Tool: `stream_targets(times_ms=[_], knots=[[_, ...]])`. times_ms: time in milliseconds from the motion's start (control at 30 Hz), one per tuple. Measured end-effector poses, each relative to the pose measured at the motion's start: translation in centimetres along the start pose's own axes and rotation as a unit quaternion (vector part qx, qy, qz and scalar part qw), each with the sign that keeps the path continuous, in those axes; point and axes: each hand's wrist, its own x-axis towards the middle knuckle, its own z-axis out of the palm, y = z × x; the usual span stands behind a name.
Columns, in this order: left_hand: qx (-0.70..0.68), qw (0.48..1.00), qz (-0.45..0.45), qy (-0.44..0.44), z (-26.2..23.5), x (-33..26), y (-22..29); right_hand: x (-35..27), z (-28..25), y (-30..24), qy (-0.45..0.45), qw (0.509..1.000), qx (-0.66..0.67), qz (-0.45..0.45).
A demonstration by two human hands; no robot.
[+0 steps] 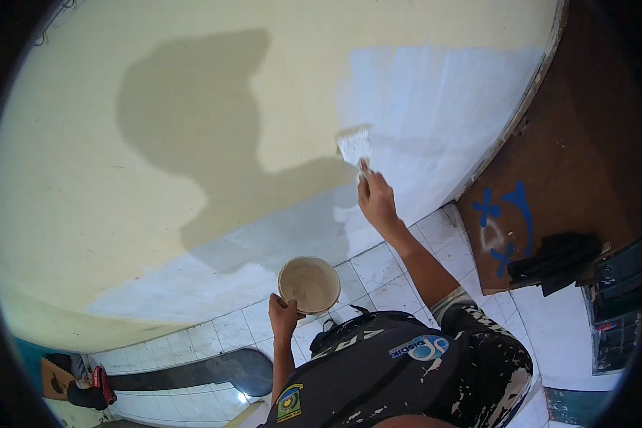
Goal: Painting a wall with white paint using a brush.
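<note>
In my right hand (378, 200) is a paintbrush (354, 146), gripped by its handle. Its wide bristles, coated in white, rest against the wall at the border between cream and white paint. My left hand (284, 314) grips the rim of a round paint bucket (309, 284), thumb over the edge. Pale paint coats the inside of the bucket. The wall (292, 85) is cream on the left. A fresh white patch (442, 107) covers its right part, and a white band runs along the bottom.
White floor tiles (374, 267) run along the wall's foot. To the right stands a brown panel (549, 164) with blue marks and a dark cloth (560, 260) hanging on it. A long dark strip (192, 374) lies at lower left, near a bag (89, 392).
</note>
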Motion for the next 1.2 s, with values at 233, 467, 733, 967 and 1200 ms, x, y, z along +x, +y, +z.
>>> stream_targets(times_ms=[233,467,733,967,1200], knots=[[0.021,1.0,0.012,-0.01,-1.2,0.2,-1.0,-10.4,1.6,5.3,-0.227,0.96,-0.031,0.16],[-0.008,1.0,-0.006,-0.001,-2.0,-0.4,-1.1,4.2,-4.3,-0.9,-0.21,0.968,0.006,0.137],[0.025,1.0,-0.003,-0.009,-2.1,-0.2,-0.9,14.7,-13.1,-11.5,-0.031,0.994,0.098,0.041],[0.04,0.999,0.008,-0.018,-0.9,-0.4,0.6,1.6,-0.2,1.9,0.013,0.998,-0.04,-0.036],[0.028,1.0,0.009,0.001,-0.9,-0.9,0.0,-12.2,3.8,7.1,-0.175,0.974,-0.037,0.135]])
